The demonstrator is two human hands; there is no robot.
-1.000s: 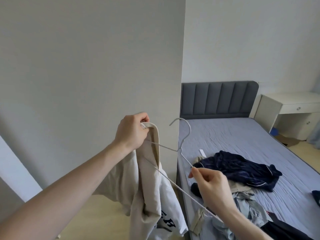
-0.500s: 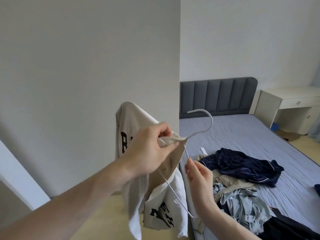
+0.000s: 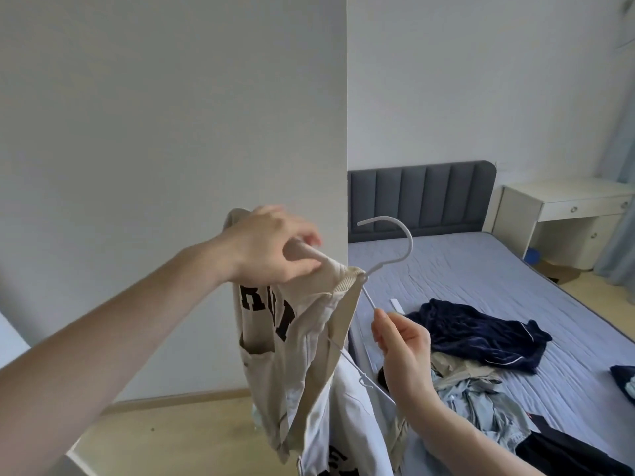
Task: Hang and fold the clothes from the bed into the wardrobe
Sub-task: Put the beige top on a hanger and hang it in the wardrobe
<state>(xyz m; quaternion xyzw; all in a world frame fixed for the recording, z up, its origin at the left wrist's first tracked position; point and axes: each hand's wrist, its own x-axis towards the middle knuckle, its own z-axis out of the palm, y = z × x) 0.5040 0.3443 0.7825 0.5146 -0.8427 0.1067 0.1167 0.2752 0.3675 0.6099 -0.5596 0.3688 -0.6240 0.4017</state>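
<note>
A cream T-shirt [image 3: 302,341] with black letters hangs in front of me, partly threaded onto a white wire hanger [image 3: 395,231]. My left hand [image 3: 275,245] grips the shirt's shoulder and collar over one hanger arm. My right hand [image 3: 402,345] pinches the other hanger arm just below the neck. The hook sticks out above the ribbed collar. On the bed [image 3: 515,290] lie a navy garment [image 3: 481,334], a beige piece [image 3: 460,372], a light blue shirt [image 3: 488,410] and a black item [image 3: 563,455].
A white wardrobe side panel or wall [image 3: 171,132] fills the left. The grey headboard [image 3: 419,197] stands behind the bed, a white desk [image 3: 563,214] at the far right. Wooden floor [image 3: 165,438] shows below my left arm.
My left hand has slid the shirt's shoulder further along the hanger arm and risen slightly. The hook now stands clear of the collar. My right hand keeps its pinch on the wire.
</note>
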